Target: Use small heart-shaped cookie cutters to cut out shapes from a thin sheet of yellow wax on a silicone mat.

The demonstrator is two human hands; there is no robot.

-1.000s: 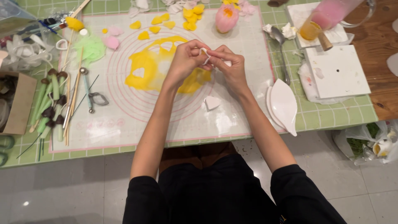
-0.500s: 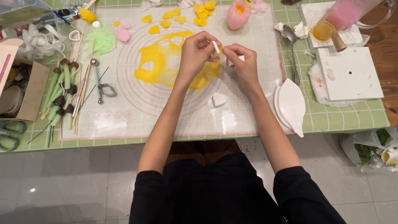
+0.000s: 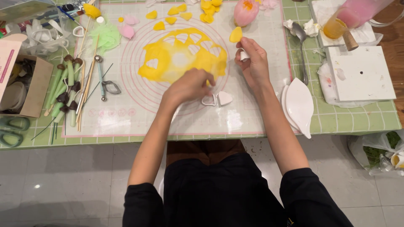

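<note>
My right hand (image 3: 253, 63) is raised over the pink-ringed mat (image 3: 126, 117), pinching a yellow petal (image 3: 236, 34) at its fingertips with a small white piece (image 3: 244, 55) tucked under the fingers. My left hand (image 3: 190, 86) is blurred and low on the mat, fingers loosely curled and holding nothing. It rests just above a white petal-shaped cutter (image 3: 208, 100), which lies beside a white teardrop piece (image 3: 224, 98). A thin yellow rolled sheet (image 3: 181, 56) with petal-shaped holes lies between the hands and the mat's far side.
Cut yellow petals (image 3: 206, 6) and a pink flower (image 3: 245, 11) lie at the far edge. White leaf-shaped moulds (image 3: 299, 105), a spoon (image 3: 301, 42) and a white block (image 3: 362, 73) sit right. Stick tools (image 3: 71, 88), a cardboard box (image 3: 25, 84) and green scissors (image 3: 10, 130) sit left.
The hands, joined together before, have parted. My left hand dropped to the mat by the white cutter. My right hand stayed up with the yellow petal.
</note>
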